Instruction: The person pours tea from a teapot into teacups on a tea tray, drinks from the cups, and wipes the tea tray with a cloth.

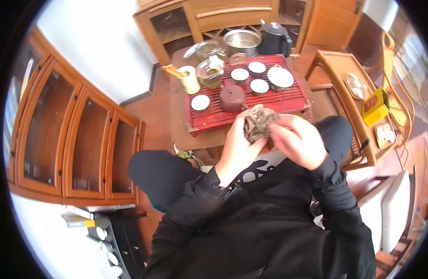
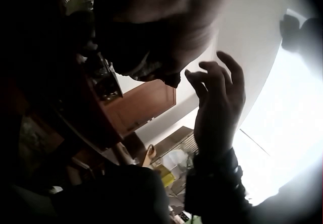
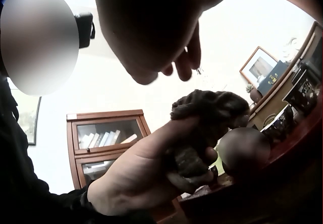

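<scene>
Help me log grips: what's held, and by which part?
The left hand grips a crumpled brown item by its lower part; the right hand: cannot tell.

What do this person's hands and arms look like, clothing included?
The left hand and the right hand are bare, with no gloves visible. Long, loose black sleeves run down to about the wrists, creased along the forearms and plain, with no lettering or pattern that I can make out. I can see no cables on them.
</scene>
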`<state>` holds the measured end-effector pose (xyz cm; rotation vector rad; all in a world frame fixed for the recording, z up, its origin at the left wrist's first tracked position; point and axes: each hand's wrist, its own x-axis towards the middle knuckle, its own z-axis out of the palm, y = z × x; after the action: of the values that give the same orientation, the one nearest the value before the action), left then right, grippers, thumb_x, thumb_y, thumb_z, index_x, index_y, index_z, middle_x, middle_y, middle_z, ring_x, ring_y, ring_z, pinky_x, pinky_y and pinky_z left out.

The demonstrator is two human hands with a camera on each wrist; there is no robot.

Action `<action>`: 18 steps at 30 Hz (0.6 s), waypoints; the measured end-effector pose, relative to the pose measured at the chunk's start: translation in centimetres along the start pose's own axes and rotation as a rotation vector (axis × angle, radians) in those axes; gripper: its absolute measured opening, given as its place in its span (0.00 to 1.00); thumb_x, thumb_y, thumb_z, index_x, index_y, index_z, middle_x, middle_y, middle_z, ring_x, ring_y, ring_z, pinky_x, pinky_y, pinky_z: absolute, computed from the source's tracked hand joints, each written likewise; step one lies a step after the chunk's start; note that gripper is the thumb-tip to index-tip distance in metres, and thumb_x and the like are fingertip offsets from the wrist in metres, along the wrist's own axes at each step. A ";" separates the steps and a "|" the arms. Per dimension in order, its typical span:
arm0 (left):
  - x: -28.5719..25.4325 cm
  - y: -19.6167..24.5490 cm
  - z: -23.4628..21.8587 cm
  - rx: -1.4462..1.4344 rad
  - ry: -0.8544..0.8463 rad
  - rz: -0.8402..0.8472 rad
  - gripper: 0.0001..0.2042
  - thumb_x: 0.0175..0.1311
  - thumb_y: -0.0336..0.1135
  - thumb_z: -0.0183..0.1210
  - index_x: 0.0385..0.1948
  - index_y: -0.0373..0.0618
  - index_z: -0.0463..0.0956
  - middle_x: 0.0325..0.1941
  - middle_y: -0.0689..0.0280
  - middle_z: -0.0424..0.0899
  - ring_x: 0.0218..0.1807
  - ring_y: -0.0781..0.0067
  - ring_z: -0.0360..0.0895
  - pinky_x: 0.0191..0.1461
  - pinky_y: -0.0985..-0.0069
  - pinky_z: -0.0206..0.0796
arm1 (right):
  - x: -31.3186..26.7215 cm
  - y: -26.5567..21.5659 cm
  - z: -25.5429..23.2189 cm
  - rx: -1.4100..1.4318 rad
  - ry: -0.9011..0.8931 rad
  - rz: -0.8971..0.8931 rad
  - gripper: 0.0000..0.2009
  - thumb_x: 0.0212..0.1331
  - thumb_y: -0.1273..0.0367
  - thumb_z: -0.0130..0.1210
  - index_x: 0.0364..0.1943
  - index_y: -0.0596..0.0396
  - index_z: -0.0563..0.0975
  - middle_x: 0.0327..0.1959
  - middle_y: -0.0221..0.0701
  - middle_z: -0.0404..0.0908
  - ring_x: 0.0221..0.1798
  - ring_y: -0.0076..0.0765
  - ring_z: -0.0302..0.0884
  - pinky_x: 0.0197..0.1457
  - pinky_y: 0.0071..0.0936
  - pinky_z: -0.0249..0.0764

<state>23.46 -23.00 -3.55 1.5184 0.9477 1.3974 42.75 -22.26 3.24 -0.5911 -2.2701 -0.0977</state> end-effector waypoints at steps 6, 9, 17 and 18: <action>0.2 9.2 -5.1 -0.435 0.044 -0.187 0.30 0.63 0.20 0.65 0.66 0.39 0.62 0.56 0.64 0.81 0.54 0.77 0.80 0.59 0.75 0.74 | -3.8 0.5 -1.5 0.124 0.434 -0.033 0.17 0.56 0.86 0.53 0.48 0.57 0.73 0.37 0.42 0.79 0.36 0.48 0.81 0.41 0.44 0.81; -0.3 13.5 -11.1 -0.249 0.127 -0.030 0.19 0.70 0.26 0.59 0.61 0.36 0.69 0.43 0.59 0.85 0.43 0.67 0.85 0.48 0.70 0.80 | -5.4 1.5 -2.4 0.118 0.419 0.021 0.19 0.60 0.86 0.48 0.54 0.56 0.70 0.37 0.43 0.77 0.36 0.46 0.80 0.40 0.42 0.80; -8.7 21.1 -29.3 -0.378 0.356 0.056 0.25 0.73 0.34 0.53 0.70 0.39 0.62 0.66 0.54 0.73 0.52 0.68 0.74 0.52 0.69 0.69 | -9.5 4.2 -3.3 -0.021 0.438 0.159 0.16 0.68 0.84 0.48 0.58 0.57 0.68 0.36 0.43 0.77 0.35 0.38 0.77 0.41 0.32 0.77; -10.4 20.6 -31.3 -0.401 0.427 0.030 0.26 0.73 0.35 0.54 0.70 0.39 0.62 0.66 0.54 0.73 0.52 0.68 0.74 0.52 0.69 0.70 | -10.0 4.5 -3.3 -0.039 0.439 0.178 0.16 0.69 0.84 0.48 0.57 0.58 0.68 0.36 0.43 0.78 0.35 0.38 0.77 0.42 0.31 0.77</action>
<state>-8.92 -37.27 12.68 0.9588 0.8249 1.8484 52.86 -22.90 -2.00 -0.7124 -1.7886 -0.1667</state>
